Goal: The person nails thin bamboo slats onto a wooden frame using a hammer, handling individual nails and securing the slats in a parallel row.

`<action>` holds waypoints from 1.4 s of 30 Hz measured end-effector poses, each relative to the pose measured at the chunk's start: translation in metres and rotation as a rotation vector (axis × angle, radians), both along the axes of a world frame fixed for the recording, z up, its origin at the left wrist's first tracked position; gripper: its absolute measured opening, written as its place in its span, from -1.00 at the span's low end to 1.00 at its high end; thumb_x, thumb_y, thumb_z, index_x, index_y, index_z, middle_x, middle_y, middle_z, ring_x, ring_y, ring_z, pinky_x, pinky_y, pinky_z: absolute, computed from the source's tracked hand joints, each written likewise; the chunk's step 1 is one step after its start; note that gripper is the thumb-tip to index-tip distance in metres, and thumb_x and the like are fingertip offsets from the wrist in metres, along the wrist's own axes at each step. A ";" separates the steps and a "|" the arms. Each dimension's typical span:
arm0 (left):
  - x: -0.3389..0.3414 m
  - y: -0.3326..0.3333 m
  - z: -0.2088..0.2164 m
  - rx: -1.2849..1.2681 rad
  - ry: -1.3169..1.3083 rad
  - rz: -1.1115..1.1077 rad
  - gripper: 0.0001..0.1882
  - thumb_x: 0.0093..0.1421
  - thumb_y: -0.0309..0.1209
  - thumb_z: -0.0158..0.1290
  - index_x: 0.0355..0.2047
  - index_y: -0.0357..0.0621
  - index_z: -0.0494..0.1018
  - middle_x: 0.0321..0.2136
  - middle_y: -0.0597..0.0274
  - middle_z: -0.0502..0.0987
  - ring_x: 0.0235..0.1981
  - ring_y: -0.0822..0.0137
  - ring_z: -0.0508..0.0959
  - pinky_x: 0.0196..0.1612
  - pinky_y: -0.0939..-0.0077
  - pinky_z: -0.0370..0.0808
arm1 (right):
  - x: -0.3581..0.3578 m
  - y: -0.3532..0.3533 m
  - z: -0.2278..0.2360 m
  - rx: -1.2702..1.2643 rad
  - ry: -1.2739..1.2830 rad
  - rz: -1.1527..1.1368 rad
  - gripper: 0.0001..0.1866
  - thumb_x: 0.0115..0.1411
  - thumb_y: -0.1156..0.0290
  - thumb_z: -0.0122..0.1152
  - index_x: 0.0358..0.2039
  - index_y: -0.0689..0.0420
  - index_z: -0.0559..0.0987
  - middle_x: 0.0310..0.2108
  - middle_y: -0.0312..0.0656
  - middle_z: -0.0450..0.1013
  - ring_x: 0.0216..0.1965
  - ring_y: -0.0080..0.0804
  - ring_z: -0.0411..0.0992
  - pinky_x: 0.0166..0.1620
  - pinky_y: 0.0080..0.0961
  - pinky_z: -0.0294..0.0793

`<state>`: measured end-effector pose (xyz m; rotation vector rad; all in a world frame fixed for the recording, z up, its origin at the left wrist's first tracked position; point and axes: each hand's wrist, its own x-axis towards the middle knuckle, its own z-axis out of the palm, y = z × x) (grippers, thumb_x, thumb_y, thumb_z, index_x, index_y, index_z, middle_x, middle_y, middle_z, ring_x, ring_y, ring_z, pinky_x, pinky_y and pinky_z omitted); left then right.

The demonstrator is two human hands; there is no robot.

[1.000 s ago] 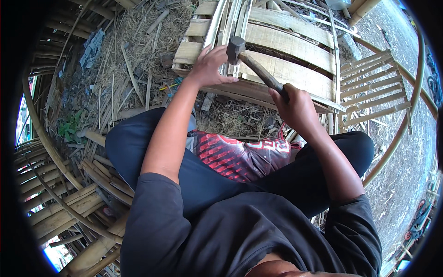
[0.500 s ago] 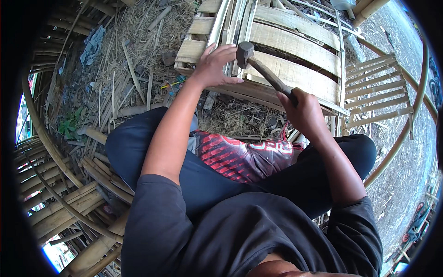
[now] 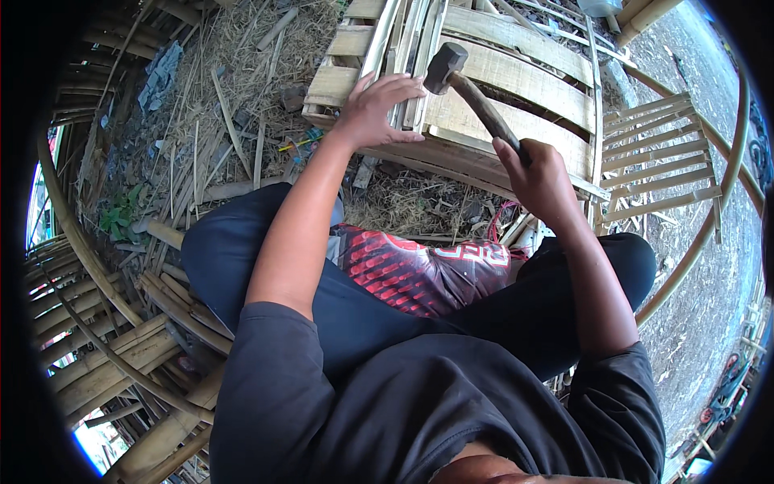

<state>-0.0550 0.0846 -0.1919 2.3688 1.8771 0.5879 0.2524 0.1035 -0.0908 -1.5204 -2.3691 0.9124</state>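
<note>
My right hand (image 3: 542, 173) is wrapped round the wooden handle of a hammer (image 3: 486, 107). Its dark, blocky metal head is raised over the slatted wooden platform (image 3: 516, 73), just right of my left hand. The left hand (image 3: 379, 109) rests at the platform's near edge over several thin bamboo strips (image 3: 415, 56) that run away from me. Its fingers are stretched out and the thumb stands apart, with strip ends showing between them. Whether it presses on the strips I cannot tell.
A small slatted bamboo panel (image 3: 661, 157) stands right of the platform, by a curved pole (image 3: 697, 250). Bamboo poles and racks (image 3: 121, 355) fill the left side. Straw and loose sticks (image 3: 234, 121) litter the ground. A red-patterned cloth (image 3: 427, 278) lies between my crossed legs.
The hammer head has moved up and to the right, away from the strip ends, with my right hand shifting slightly the same way. My left hand stays nearly in place.
</note>
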 end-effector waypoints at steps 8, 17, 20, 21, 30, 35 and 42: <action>0.001 -0.002 0.007 -0.049 -0.108 -0.017 -0.31 -0.13 0.16 0.39 0.05 0.33 0.61 0.30 0.45 0.39 0.40 0.22 0.24 0.47 -0.19 -0.17 | -0.002 0.018 -0.051 0.266 -0.105 -0.097 -0.50 0.36 0.07 0.11 -0.45 0.32 0.52 -0.55 0.22 0.52 -0.42 0.23 0.55 -0.31 0.02 0.50; 0.016 -0.012 0.001 0.043 -0.114 -0.004 -0.64 0.04 0.08 0.31 -0.17 0.36 0.70 0.12 0.59 0.56 0.40 0.32 0.23 0.35 -0.54 -0.61 | -0.005 0.038 -0.086 0.373 -0.177 -0.119 -0.57 0.39 0.10 0.06 -0.35 0.29 0.49 -0.53 0.15 0.55 -0.44 0.16 0.57 -0.34 -0.02 0.55; 0.021 -0.015 -0.001 0.015 -0.157 0.054 -0.66 0.05 0.05 0.31 -0.17 0.38 0.70 0.08 0.62 0.60 0.40 0.33 0.24 0.34 -0.53 -0.63 | -0.008 0.038 -0.086 0.382 -0.190 -0.106 -0.58 0.39 0.11 0.05 -0.36 0.28 0.48 -0.53 0.14 0.55 -0.43 0.13 0.58 -0.34 -0.03 0.55; 0.022 -0.016 -0.002 0.016 -0.180 0.057 -0.70 0.07 0.02 0.31 -0.19 0.38 0.71 0.06 0.64 0.60 0.40 0.33 0.24 0.34 -0.52 -0.65 | -0.008 0.039 -0.086 0.373 -0.189 -0.104 -0.58 0.40 0.11 0.05 -0.36 0.27 0.48 -0.53 0.14 0.55 -0.44 0.12 0.58 -0.35 -0.03 0.56; 0.019 -0.015 -0.005 -0.005 -0.228 0.052 -0.83 0.12 -0.07 0.30 -0.29 0.33 0.73 0.01 0.67 0.63 0.38 0.34 0.26 0.34 -0.49 -0.67 | -0.006 0.040 -0.090 0.418 -0.145 -0.084 -0.61 0.38 0.14 0.07 -0.36 0.26 0.47 -0.57 0.09 0.55 -0.48 0.08 0.59 -0.39 -0.07 0.56; 0.029 -0.017 0.000 -0.015 -0.229 0.071 -0.82 0.09 -0.13 0.34 -0.27 0.29 0.73 0.02 0.63 0.63 0.39 0.31 0.26 0.38 -0.45 -0.61 | -0.002 0.044 -0.093 0.432 -0.115 -0.087 -0.63 0.36 0.17 0.10 -0.38 0.26 0.47 -0.57 0.10 0.55 -0.48 0.09 0.58 -0.39 -0.07 0.56; 0.039 -0.030 -0.024 0.195 -0.245 0.171 -0.80 0.03 -0.13 0.38 -0.35 0.17 0.73 0.01 0.53 0.64 0.32 0.25 0.36 0.38 -0.50 -0.46 | -0.005 0.046 -0.070 0.231 0.021 -0.094 -0.54 0.29 0.14 0.21 -0.47 0.36 0.60 -0.56 0.22 0.52 -0.44 0.17 0.57 -0.32 -0.04 0.54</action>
